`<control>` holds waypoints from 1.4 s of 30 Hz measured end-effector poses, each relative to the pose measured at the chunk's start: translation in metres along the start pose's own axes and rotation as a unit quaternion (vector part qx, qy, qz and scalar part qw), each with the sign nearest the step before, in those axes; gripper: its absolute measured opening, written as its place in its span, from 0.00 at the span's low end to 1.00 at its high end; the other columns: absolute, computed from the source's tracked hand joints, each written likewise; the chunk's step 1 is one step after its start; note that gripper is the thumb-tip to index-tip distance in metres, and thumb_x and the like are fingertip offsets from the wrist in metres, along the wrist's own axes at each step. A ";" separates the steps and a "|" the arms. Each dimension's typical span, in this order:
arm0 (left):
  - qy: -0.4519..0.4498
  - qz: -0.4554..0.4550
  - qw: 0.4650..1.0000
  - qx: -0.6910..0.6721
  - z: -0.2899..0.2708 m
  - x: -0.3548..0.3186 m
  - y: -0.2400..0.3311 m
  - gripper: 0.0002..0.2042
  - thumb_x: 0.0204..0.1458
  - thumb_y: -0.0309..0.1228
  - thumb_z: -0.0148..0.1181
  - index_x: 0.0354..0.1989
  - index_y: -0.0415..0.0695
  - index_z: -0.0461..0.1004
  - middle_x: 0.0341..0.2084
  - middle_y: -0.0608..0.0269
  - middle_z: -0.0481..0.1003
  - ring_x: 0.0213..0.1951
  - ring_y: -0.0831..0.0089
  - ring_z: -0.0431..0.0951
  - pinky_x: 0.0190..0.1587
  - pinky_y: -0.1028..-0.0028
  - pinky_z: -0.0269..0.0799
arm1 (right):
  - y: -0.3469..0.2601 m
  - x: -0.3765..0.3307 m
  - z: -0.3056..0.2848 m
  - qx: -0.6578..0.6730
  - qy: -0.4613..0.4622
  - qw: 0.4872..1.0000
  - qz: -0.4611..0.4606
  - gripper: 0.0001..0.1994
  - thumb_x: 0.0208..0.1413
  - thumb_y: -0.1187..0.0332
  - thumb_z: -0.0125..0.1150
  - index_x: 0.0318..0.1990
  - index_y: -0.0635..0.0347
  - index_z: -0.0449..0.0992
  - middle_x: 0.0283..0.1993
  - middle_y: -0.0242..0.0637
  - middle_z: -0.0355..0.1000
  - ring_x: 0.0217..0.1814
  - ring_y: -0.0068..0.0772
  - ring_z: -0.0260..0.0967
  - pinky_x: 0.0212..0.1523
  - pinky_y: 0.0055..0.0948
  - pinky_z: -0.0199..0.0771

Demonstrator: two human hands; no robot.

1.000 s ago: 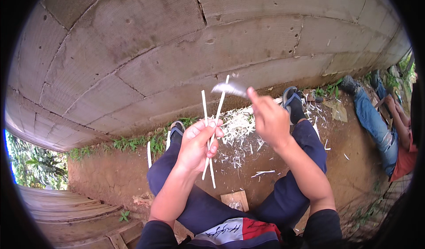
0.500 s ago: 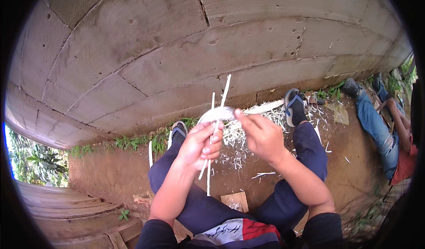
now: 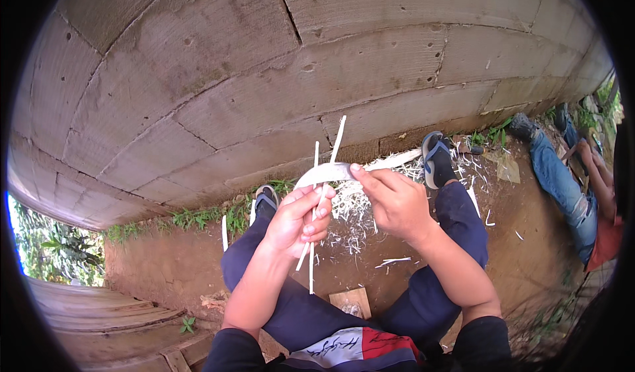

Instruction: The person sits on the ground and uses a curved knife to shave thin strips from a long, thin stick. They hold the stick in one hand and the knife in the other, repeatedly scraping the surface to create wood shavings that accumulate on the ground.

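Observation:
My left hand (image 3: 297,223) is closed around two thin, pale, bamboo-like strips (image 3: 339,139) that stick out above and below the fist and cross inside it. My right hand (image 3: 400,206) pinches one end of a curved silvery knife blade (image 3: 329,172). That blade arches leftward over the top of my left hand, lying across the strips close to the left thumb. The right palm and curled fingers hide any handle.
Pale shavings (image 3: 350,220) cover the ground between my sandalled feet, beside a longer split piece (image 3: 397,160). Ahead rises a block wall (image 3: 251,94). A small wooden block (image 3: 352,299) lies between my legs. At the right sits another person in torn jeans (image 3: 559,180).
The blade has shifted slightly and shows more sharply, still across the strips. Both hands keep nearly the same place and grip. The wall has moved a little in view.

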State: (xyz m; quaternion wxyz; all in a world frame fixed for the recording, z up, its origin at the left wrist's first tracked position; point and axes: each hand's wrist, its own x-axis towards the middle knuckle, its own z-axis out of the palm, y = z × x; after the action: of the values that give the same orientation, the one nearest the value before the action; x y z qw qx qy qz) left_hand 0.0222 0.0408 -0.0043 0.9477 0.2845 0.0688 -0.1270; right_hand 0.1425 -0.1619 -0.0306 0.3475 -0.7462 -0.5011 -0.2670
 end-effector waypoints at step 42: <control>0.176 0.121 0.956 0.199 0.011 -0.012 -0.004 0.10 0.68 0.31 0.48 0.45 0.37 0.72 0.25 0.67 0.72 0.15 0.86 0.64 0.13 0.85 0.56 | -0.013 0.003 0.030 -0.040 0.040 0.998 0.038 0.31 0.47 0.77 0.58 0.62 0.41 0.75 0.32 0.29 0.74 0.25 0.31 0.72 0.23 0.29 0.75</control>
State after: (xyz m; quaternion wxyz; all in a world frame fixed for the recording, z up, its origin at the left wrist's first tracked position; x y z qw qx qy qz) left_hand 0.0100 0.0332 0.0053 0.8532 0.4912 0.1729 0.0299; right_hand 0.1328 -0.1327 -0.0436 0.3469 -0.7667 -0.4474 -0.3027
